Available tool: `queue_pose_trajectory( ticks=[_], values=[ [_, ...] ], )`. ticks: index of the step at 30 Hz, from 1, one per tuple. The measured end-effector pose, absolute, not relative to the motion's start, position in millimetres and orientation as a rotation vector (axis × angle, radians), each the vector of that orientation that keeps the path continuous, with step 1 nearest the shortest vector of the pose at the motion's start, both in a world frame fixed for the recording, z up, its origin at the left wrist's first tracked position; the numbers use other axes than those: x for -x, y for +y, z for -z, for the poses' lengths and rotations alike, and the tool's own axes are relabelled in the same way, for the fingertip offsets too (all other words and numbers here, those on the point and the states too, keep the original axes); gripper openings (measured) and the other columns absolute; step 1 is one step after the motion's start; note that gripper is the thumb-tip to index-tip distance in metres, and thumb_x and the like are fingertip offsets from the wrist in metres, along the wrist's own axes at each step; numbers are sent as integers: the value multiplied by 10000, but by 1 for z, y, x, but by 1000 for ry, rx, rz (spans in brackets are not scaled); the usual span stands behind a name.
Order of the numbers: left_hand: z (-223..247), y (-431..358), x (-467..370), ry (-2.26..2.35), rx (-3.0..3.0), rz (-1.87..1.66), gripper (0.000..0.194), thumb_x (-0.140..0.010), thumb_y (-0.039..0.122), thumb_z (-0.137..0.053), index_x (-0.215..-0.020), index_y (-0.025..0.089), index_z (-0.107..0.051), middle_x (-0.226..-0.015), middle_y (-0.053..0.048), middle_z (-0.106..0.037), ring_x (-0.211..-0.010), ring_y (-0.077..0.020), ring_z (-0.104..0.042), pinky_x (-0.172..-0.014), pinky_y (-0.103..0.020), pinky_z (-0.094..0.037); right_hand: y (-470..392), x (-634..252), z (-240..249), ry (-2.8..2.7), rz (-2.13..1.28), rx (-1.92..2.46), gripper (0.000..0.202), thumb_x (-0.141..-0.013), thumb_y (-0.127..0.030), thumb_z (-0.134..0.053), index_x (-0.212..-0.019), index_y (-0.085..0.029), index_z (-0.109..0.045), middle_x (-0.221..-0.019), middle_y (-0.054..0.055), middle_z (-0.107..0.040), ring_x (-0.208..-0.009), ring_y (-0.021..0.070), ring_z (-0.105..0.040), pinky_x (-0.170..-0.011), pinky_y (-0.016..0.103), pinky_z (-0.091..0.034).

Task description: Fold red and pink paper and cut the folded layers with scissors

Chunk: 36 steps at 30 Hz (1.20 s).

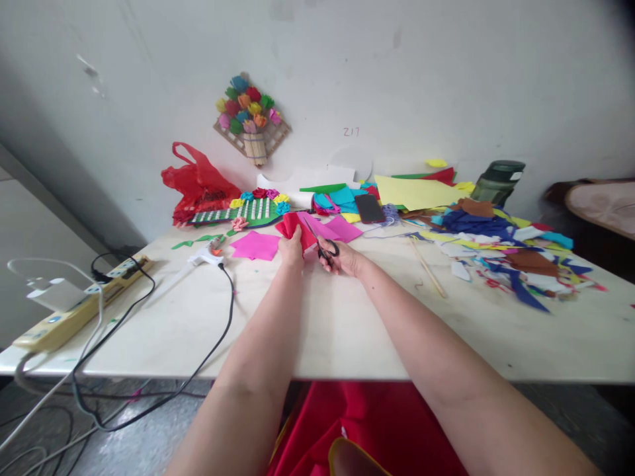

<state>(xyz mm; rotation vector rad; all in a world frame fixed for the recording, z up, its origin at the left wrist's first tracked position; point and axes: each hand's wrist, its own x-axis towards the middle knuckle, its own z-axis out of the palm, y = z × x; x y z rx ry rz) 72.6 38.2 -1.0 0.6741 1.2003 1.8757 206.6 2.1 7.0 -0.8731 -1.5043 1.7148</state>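
Note:
My left hand [292,248] is closed on a piece of red craft paper or felt [290,226], folded and held just above the table. In my right hand [344,259] is a pair of scissors with black handles [328,251], fingers wrapped round the loops. The blades point up and left, at the red piece's right edge; whether they are cutting it I cannot tell. A pink sheet [255,245] lies flat just left of my left hand, and another pink sheet [344,229] lies behind the scissors.
A white glue gun [207,256] with a black cord rests at left, near a yellow power strip [74,311]. Colourful scraps [526,258] are heaped at right, near a wooden stick [427,268]. Behind are a phone [370,208], a red bag [201,178] and a dark green bottle [497,183].

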Motion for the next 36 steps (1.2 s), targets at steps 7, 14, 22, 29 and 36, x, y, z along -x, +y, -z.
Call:
queue_pose_trajectory(
  ticks=[7, 14, 22, 29, 36],
  values=[
    [3, 41, -71, 1232, -668, -1868, 165, -699, 295, -653, -700, 147, -581, -644, -41, -598, -587, -145, -594, -508, -230, -458, 1, -207, -7, -1501, -1698, 865, 476, -750, -633, -541, -861, -171, -517, -500, -51, -502, -350, 81, -461, -251, 169, -248],
    [3, 41, -72, 1232, -658, -1875, 159, -696, 294, -647, -719, 147, -590, -658, -47, -603, -619, -150, -600, -523, -232, -465, 0, -206, -7, -1492, -1688, 857, 459, -723, -620, -581, -826, -178, -509, -497, -56, -503, -343, 78, -458, -244, 162, -237],
    [3, 42, -71, 1216, -640, -1886, 160, -694, 278, -648, -710, 136, -574, -649, -38, -593, -546, -127, -569, -495, -227, -449, -1, -205, -7, -1504, -1674, 842, 453, -724, -611, -587, -814, -175, -505, -494, -57, -502, -339, 72, -452, -241, 161, -236],
    [4, 42, -69, 1224, -635, -1882, 167, -696, 280, -655, -711, 134, -576, -617, -28, -580, -542, -121, -568, -484, -212, -449, 0, -204, -6, -1508, -1668, 843, 445, -718, -611, -591, -802, -184, -497, -496, -63, -498, -334, 63, -444, -237, 155, -231],
    [4, 43, -68, 1244, -623, -1869, 190, -691, 293, -668, -692, 137, -559, -562, -12, -547, -494, -108, -549, -442, -192, -433, 0, -202, -5, -1515, -1637, 850, 433, -703, -593, -612, -760, -189, -467, -494, -68, -498, -325, 56, -435, -230, 147, -226]
  ],
)
